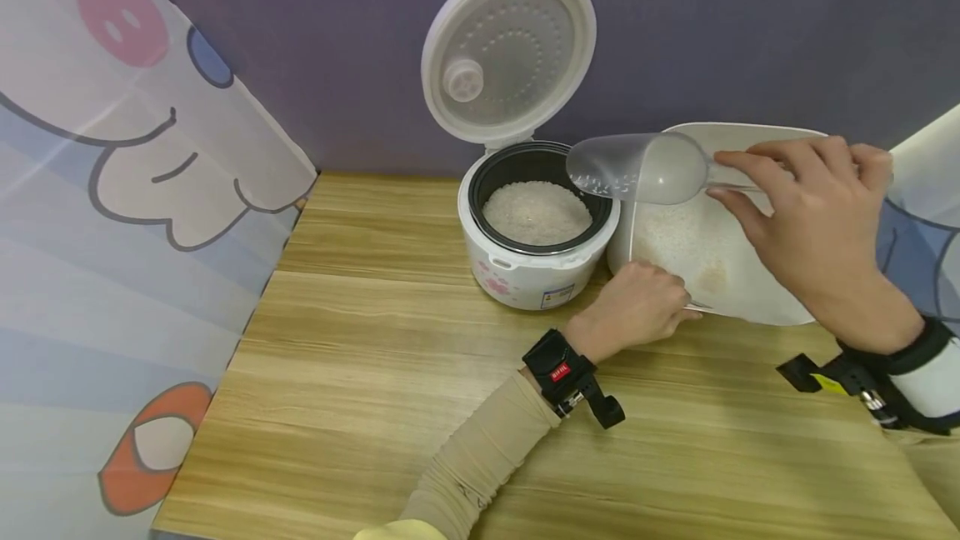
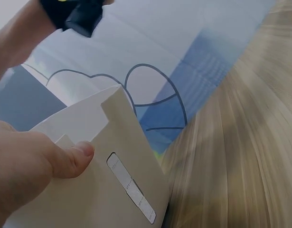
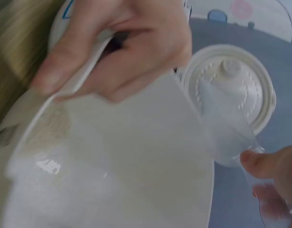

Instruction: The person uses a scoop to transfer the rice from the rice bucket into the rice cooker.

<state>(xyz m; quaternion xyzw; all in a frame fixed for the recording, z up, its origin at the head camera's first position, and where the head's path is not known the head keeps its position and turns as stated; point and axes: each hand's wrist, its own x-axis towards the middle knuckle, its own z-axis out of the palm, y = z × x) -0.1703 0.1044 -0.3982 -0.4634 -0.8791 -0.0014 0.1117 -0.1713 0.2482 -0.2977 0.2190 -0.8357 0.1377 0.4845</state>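
My right hand (image 1: 817,215) pinches the handle of a clear plastic scoop (image 1: 671,169), its lip over the right rim of the rice cooker (image 1: 495,273). A few rice grains cling inside the scoop. Within the cooker's dark inner pot (image 1: 480,194) lies a mound of white rice (image 1: 536,213). My left hand (image 1: 637,302) grips the near rim of the white rice bin (image 1: 757,294), thumb outside and fingers inside in the right wrist view. That bin stands tilted beside the cooker, with a little rice (image 1: 675,232) at its bottom. A narrow level window (image 2: 131,187) runs down its outer wall.
The cooker's lid (image 1: 517,48) stands raised against the grey back panel (image 1: 300,40). Wood-grain table (image 1: 360,357) runs under everything. Printed cartoon sheets (image 1: 135,215) hang at the left and right sides. Each wrist wears a black strap (image 1: 562,373).
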